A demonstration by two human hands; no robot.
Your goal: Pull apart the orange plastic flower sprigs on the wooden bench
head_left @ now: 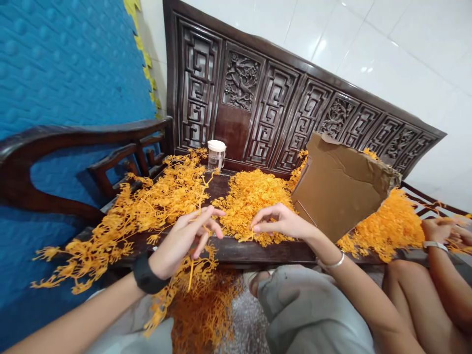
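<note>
My left hand, with a black band on the wrist, is curled around an orange plastic stem whose end hangs below the fingers. Part of the stem is hidden by the palm. To the right, my right hand pinches at the front of an orange pile, its thumb and forefinger together. A small orange plastic piece shows at those fingertips. Left of my hands spreads a heap of branched orange sprigs on the dark wooden bench.
A clear cup with a white lid stands by the carved backrest. A cardboard sheet leans between orange piles. More orange strands lie below the bench edge. At right are another person's hands beside an orange heap.
</note>
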